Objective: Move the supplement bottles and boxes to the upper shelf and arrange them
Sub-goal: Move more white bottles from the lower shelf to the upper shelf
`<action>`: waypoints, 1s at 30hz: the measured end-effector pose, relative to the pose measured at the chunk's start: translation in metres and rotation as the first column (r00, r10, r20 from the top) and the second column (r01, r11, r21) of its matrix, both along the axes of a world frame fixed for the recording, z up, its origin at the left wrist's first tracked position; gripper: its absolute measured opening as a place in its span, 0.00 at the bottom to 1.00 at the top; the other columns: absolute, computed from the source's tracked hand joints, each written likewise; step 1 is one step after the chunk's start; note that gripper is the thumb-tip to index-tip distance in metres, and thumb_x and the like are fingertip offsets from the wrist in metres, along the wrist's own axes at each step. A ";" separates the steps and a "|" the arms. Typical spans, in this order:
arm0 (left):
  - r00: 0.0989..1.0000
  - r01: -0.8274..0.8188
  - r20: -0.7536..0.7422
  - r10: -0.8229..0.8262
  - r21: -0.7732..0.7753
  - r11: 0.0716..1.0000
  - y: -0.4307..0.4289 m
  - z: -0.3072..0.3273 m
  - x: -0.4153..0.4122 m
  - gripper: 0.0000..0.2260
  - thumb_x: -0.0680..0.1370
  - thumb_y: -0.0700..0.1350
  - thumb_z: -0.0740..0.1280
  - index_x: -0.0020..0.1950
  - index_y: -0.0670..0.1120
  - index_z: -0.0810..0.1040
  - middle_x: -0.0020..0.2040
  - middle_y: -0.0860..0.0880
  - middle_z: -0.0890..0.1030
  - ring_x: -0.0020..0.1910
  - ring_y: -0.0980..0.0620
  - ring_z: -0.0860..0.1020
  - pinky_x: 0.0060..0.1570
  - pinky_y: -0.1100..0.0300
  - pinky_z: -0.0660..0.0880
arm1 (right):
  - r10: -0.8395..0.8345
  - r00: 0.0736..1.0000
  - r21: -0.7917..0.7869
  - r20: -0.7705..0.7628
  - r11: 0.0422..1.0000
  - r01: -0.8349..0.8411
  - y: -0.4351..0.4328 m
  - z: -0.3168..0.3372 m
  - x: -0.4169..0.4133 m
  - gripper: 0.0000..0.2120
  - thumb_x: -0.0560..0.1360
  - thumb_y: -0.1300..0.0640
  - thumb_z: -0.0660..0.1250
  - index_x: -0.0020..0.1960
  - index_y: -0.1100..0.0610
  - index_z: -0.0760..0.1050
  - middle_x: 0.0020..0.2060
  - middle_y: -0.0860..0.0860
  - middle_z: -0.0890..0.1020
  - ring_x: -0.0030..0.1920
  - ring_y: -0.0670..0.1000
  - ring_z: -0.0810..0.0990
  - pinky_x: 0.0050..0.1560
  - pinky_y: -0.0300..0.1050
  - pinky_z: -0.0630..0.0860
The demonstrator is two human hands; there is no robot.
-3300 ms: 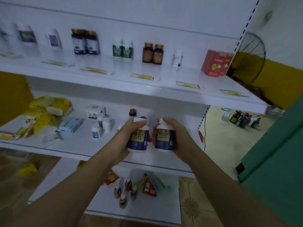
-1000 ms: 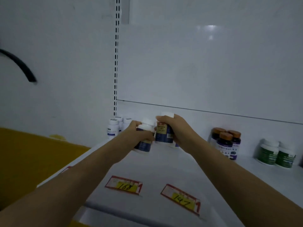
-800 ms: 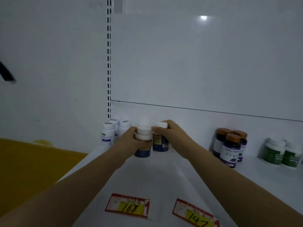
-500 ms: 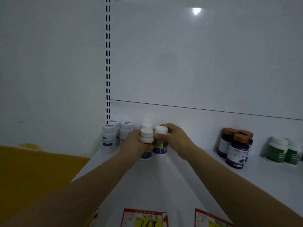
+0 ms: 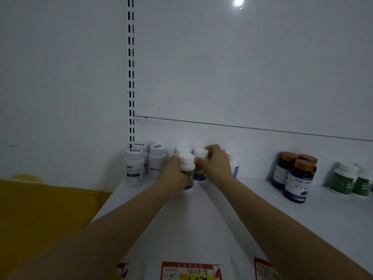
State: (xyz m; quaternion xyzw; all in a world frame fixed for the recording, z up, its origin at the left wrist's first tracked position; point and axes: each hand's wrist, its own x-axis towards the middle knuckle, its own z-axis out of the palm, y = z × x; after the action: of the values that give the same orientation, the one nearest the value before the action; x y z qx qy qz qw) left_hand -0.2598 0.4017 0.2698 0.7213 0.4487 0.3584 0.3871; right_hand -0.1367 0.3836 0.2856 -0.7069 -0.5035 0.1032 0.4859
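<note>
My left hand [image 5: 174,175] grips a white-capped bottle with a blue label [image 5: 187,165], standing on the white upper shelf [image 5: 201,229] near the back wall. My right hand [image 5: 217,165] grips a second, matching bottle [image 5: 200,158] just right of and behind the first. Both bottles are upright and close together. Another white-capped bottle [image 5: 182,149] stands behind them, and one more [image 5: 233,162] shows partly behind my right hand.
Three white bottles [image 5: 134,168] stand at the shelf's left end by the slotted upright [image 5: 131,77]. Dark bottles with brown caps [image 5: 298,178] and green-labelled bottles [image 5: 343,178] stand to the right. Red and yellow price tags [image 5: 189,270] lie at the front edge.
Both hands carried the two bottles up from the lower shelf and pushed them back toward the wall, setting them among the white-capped bottles.
</note>
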 end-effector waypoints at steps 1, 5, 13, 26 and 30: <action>1.000 -0.004 -0.027 0.004 0.001 1.000 0.001 0.001 0.000 0.26 0.69 0.34 0.71 0.66 0.43 0.70 0.59 0.44 0.77 0.60 0.45 0.75 0.59 0.53 0.73 | -0.008 1.000 0.005 0.028 1.000 0.008 0.001 0.000 0.000 0.23 0.69 0.55 0.74 0.60 0.59 0.70 0.56 0.56 0.76 0.55 0.55 0.76 0.58 0.50 0.76; 0.995 0.003 -0.099 -0.002 0.009 1.000 0.006 0.001 0.000 0.26 0.68 0.35 0.72 0.64 0.42 0.70 0.58 0.45 0.77 0.58 0.45 0.75 0.53 0.58 0.71 | -0.024 0.978 -0.040 0.207 0.999 0.033 0.001 0.001 -0.001 0.23 0.71 0.54 0.71 0.62 0.60 0.69 0.56 0.57 0.75 0.55 0.55 0.74 0.54 0.45 0.71; 0.966 -0.017 -0.257 0.042 0.097 0.995 0.009 -0.007 0.002 0.24 0.62 0.41 0.75 0.55 0.41 0.74 0.48 0.46 0.80 0.48 0.48 0.79 0.40 0.61 0.72 | -0.002 0.956 -0.072 0.294 0.997 0.025 -0.005 0.003 -0.008 0.26 0.73 0.57 0.69 0.67 0.62 0.64 0.60 0.59 0.72 0.59 0.58 0.73 0.54 0.46 0.70; 0.879 0.062 -0.474 0.040 0.197 0.978 -0.061 0.042 -0.037 0.14 0.74 0.42 0.68 0.56 0.36 0.73 0.52 0.39 0.80 0.48 0.43 0.78 0.38 0.61 0.69 | 0.118 0.714 -0.316 0.690 0.937 0.151 -0.088 0.043 -0.018 0.18 0.76 0.59 0.62 0.66 0.62 0.70 0.60 0.59 0.73 0.61 0.59 0.73 0.61 0.49 0.73; 0.814 0.193 -0.578 -0.056 0.178 0.965 -0.103 0.049 -0.044 0.14 0.75 0.45 0.67 0.58 0.40 0.75 0.52 0.44 0.78 0.46 0.50 0.74 0.39 0.63 0.69 | 0.130 0.678 -0.365 0.723 0.906 0.215 -0.128 0.045 -0.030 0.19 0.75 0.56 0.64 0.65 0.58 0.70 0.59 0.57 0.75 0.58 0.58 0.74 0.58 0.50 0.74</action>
State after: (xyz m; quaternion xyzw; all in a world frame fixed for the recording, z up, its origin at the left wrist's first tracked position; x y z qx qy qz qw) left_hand -0.3034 0.2987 0.3192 0.8626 0.4510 0.1502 0.1734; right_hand -0.1662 0.2561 0.3308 -0.7874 -0.6037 -0.0942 0.0810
